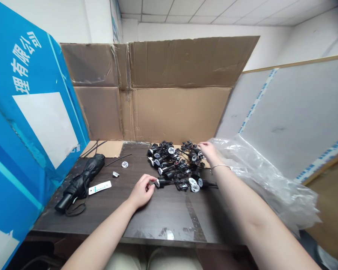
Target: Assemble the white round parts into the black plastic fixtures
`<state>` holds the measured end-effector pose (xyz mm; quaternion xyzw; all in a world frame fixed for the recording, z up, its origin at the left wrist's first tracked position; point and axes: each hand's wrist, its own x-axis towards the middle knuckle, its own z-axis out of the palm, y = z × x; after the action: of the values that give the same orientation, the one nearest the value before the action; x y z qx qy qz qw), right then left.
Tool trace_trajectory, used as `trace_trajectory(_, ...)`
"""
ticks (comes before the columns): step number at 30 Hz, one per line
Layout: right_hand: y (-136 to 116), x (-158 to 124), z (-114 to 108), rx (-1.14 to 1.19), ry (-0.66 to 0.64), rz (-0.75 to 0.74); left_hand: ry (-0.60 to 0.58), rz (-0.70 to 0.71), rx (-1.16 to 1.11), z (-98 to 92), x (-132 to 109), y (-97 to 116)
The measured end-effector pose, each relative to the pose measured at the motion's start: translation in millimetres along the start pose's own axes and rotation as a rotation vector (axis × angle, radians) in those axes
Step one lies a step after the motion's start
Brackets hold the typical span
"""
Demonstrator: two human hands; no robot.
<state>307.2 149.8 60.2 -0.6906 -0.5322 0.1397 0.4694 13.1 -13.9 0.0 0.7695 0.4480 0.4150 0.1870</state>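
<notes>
A tangled heap of black lamp sockets with cords and white round discs lies on the dark wooden table. My left hand is at the heap's near edge, its fingertips pinched on the end of one black socket. My right hand is at the far right of the heap, with its fingers stretched out over the sockets and holding nothing I can see. A thin bangle circles my right wrist.
Left of the heap lie a white disc, a small metal piece, a black rod, a white strip with blue marks and a folded black umbrella. Crumpled clear plastic lies right; cardboard stands behind.
</notes>
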Motion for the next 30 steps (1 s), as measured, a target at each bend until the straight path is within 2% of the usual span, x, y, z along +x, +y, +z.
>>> trace_trajectory(3,-32.2,-27.7,1.0,0.006,-0.189,-0.086,-0.003,0.002,0.007,0.4,0.4,0.3)
trace_trajectory(4,-43.2,-42.3,2.2,-0.003,-0.290,-0.149,-0.002,-0.005,0.008,0.6,0.7,0.1)
trace_trajectory(6,-62.9,-77.0,6.3,-0.174,-0.649,-0.428,0.010,-0.033,0.016,0.8,1.5,-1.1)
trace_trajectory(7,-70.8,-95.4,9.4,-0.270,-0.784,-0.525,0.024,-0.051,0.023,0.8,1.9,-2.3)
trace_trajectory(8,-77.1,-113.3,13.2,-0.386,-0.874,-0.591,0.041,-0.070,0.029,0.8,2.4,-3.7)
trace_trajectory(9,-81.7,-129.7,17.6,-0.511,-0.908,-0.642,0.059,-0.089,0.034,0.6,2.8,-5.4)
trace_trajectory(11,-86.4,-155.3,27.1,-0.730,-0.862,-0.690,0.084,-0.124,0.037,0.2,3.5,-8.8)
trace_trajectory(13,-87.4,-169.7,35.0,-0.848,-0.780,-0.713,0.091,-0.156,0.040,-0.5,4.0,-11.3)
trace_trajectory(17,-88.7,-174.5,37.3,-0.891,-0.726,-0.732,0.082,-0.181,0.045,-1.1,4.2,-12.8)
trace_trajectory(20,-93.2,-172.9,26.1,-0.886,-0.681,-0.747,0.077,-0.181,0.028,-0.7,4.3,-12.9)
trace_trajectory(25,-103.1,-180.0,-4.6,-0.811,-0.521,-0.731,0.084,-0.183,-0.012,0.3,4.8,-14.7)
trace_trajectory(28,-108.2,-184.8,-23.5,-0.671,-0.399,-0.742,0.079,-0.189,-0.045,0.0,5.2,-12.8)
trace_trajectory(30,-109.4,-184.2,-30.6,-0.489,-0.344,-0.752,0.073,-0.177,-0.073,-1.1,5.1,-9.1)
